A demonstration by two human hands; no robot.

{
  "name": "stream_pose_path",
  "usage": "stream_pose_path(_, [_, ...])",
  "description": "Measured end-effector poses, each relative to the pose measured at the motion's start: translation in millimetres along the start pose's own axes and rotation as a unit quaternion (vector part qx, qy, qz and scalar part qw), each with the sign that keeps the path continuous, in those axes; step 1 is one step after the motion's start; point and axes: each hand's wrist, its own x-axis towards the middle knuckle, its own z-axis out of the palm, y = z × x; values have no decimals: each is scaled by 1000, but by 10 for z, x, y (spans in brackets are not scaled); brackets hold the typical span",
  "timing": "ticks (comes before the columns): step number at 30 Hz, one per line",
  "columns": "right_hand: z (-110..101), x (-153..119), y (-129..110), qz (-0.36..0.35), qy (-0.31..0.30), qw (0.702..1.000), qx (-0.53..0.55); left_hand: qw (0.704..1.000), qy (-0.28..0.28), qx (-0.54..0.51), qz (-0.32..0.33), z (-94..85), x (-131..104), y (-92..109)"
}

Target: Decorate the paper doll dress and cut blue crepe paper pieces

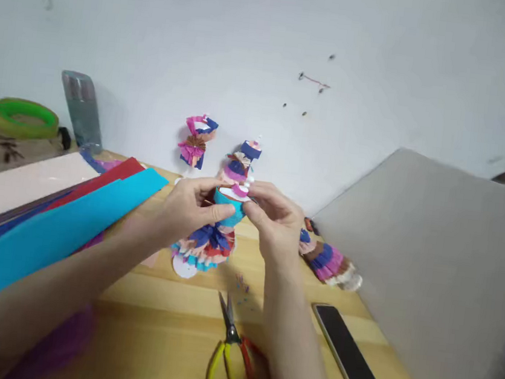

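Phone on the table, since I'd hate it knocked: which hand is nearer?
Right: in view, the right hand is up and left of the phone; the left hand is farther left.

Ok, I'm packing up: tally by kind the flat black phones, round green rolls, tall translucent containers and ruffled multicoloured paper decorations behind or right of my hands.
Ruffled paper decorations: 3
Black phone: 1
Green roll: 1
Translucent container: 1
Total: 6

Bright turquoise crepe paper strip (pixel 61 222)

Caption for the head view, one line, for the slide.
Both hands steady a blue-wrapped crepe-paper figure above a wooden table, near scissors and a phone.
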Motion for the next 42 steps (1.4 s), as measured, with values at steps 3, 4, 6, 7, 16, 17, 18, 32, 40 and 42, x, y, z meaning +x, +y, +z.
stream_pose_path(3, [41,6,7,9,2,1000,0,1000,6,2,-4,-6,-1,-32])
stream_pose_path(4, [45,7,9,12,-1,1000,0,1000,8,-2,-6,-10,-2,-41])
stream_pose_path(6, [28,11,10,21,-14,1000,-3,1000,12,-18,-11,-19,-2,-55])
stream_pose_path(7, [8,13,9,22,-23,1000,-4,999,12,-25,-16,-23,-1,-60])
stream_pose_path(16, [-211,42,-63,-18,-107,993,-42,1000,4,-11,-27,-27,48,-58])
stream_pose_path(17, [-208,41,-66,-23,-103,993,-44,1000,2,-1,-22,-29,50,-51])
stream_pose_path(18, [-200,40,-67,-28,-97,994,-44,1000,1,11,-17,-33,51,-45])
stream_pose_path(32, [-222,38,-103,-41,-124,989,-65,996,-30,83,33,-190,88,59])
stream_pose_path(40, [-180,24,-73,-26,-81,993,-79,992,-90,78,35,-308,105,140])
stream_pose_path(42, [-177,17,-54,-24,-78,994,-74,991,-79,90,67,-307,124,110])
